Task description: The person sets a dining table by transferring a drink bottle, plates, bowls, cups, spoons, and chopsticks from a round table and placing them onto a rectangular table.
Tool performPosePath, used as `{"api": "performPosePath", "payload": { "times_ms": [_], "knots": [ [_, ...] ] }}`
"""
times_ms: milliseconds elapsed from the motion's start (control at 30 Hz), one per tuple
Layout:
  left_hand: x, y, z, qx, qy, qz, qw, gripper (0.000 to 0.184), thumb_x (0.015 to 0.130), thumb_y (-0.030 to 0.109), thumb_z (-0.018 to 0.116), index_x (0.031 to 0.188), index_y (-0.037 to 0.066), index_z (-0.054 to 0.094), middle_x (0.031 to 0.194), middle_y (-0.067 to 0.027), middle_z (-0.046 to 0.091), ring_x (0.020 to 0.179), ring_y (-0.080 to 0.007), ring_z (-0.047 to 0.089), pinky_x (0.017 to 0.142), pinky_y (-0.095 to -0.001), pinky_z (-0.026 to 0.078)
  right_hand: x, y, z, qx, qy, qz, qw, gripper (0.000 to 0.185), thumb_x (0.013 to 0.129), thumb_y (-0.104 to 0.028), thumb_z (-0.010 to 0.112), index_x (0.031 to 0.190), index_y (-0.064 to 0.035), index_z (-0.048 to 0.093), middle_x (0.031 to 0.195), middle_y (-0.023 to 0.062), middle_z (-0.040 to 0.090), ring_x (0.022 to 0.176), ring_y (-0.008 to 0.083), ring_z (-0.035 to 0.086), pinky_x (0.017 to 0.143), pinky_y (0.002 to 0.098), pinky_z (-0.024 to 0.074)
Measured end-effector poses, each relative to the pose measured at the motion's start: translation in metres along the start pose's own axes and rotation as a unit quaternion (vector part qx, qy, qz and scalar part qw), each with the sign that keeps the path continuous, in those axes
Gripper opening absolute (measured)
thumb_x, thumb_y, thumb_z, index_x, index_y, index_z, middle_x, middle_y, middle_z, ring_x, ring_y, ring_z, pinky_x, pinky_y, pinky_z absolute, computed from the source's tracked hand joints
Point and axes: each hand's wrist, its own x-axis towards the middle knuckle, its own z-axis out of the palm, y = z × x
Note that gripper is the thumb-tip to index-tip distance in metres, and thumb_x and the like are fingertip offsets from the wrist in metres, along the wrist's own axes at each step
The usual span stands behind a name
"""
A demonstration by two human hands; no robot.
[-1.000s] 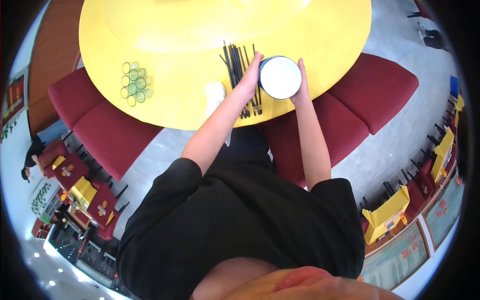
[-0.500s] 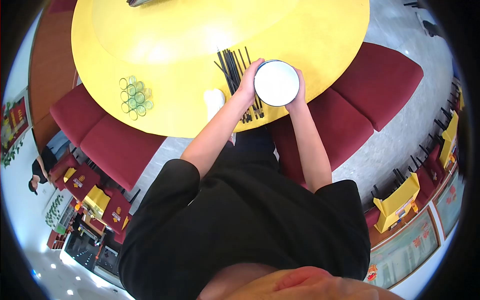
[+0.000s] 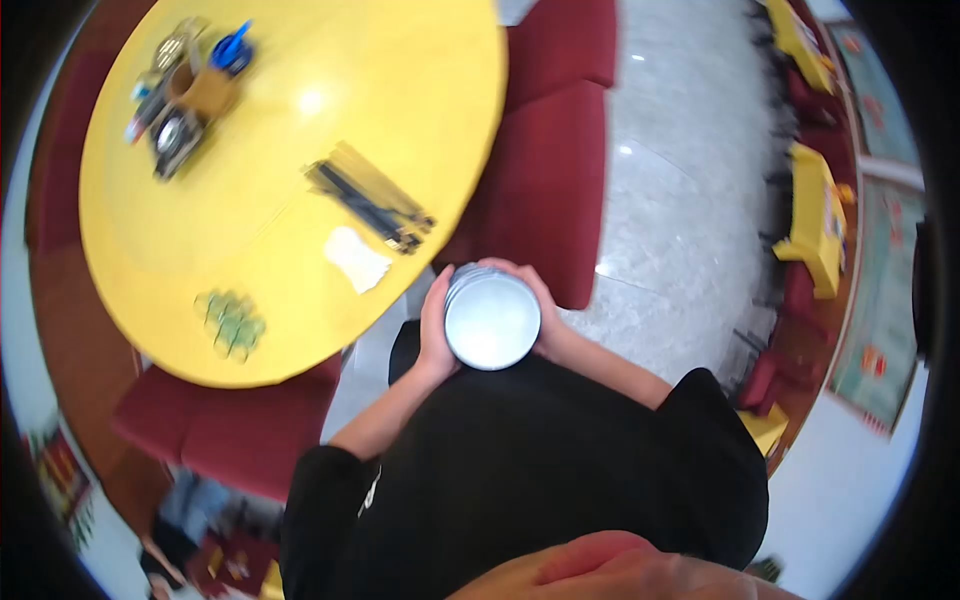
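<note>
A stack of white bowls [image 3: 492, 322] is held close in front of my body, past the table's edge. My left hand [image 3: 437, 330] wraps round the stack's left side. Against its far right side curls my right hand [image 3: 535, 290]. Only the top bowl's inside shows fully, and nothing lies in it; rims of others peek out behind. On the yellow round table [image 3: 270, 260] nearby lie several black chopsticks [image 3: 365, 208], blurred by motion. A white cloth-like thing [image 3: 355, 260] rests beside them.
Several greenish glasses [image 3: 232, 323] stand together near the table's edge. A cluster with a brown holder [image 3: 205, 92] and a blue container [image 3: 232, 52] sits farther back. Maroon chairs [image 3: 545, 160] flank the table. Another person [image 3: 170, 560] is at lower left.
The bowls have come off from above the table toward my body, still in both hands. My view has turned right, so the table now lies to the left.
</note>
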Motion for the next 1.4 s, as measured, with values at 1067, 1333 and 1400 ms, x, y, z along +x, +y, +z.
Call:
{"api": "performPosePath", "payload": {
  "times_ms": [1067, 1333, 1400],
  "knots": [
    [0.051, -0.545, 0.599, 0.396, -0.354, -0.398, 0.748, 0.042, 0.097, 0.044, 0.048, 0.11, 0.007, 0.063, 0.107, -0.0074, 0.067, 0.099, -0.0173, 0.062, 0.089, -0.0324, 0.048, -0.382, -0.26, -0.557, 0.396, 0.229, -0.458, 0.762, 0.041, 0.094, -0.034, 0.043, 0.119, -0.0057, 0.061, 0.114, 0.0086, 0.065, 0.107, 0.0226, 0.062, 0.094, 0.0357, 0.0483],
    [0.169, -0.666, 0.807, 0.421, -0.391, -0.392, 0.719, 0.043, 0.097, 0.045, 0.046, 0.115, 0.009, 0.061, 0.11, -0.0068, 0.066, 0.102, -0.0195, 0.063, 0.091, -0.0345, 0.049, -0.396, -0.468, -0.708, 0.41, 0.239, -0.456, 0.753, 0.04, 0.095, -0.038, 0.042, 0.109, -0.0075, 0.064, 0.104, 0.0072, 0.068, 0.095, 0.0222, 0.066, 0.084, 0.0367, 0.0538],
    [0.188, -0.708, 0.856, 0.422, -0.414, -0.39, 0.706, 0.043, 0.096, 0.044, 0.046, 0.115, 0.009, 0.061, 0.11, -0.0069, 0.066, 0.102, -0.0192, 0.063, 0.09, -0.0345, 0.05, -0.414, -0.511, -0.746, 0.417, 0.259, -0.464, 0.738, 0.039, 0.095, -0.038, 0.042, 0.108, -0.0077, 0.064, 0.103, 0.0069, 0.068, 0.094, 0.0222, 0.066, 0.082, 0.0365, 0.0542]
  ]
}}
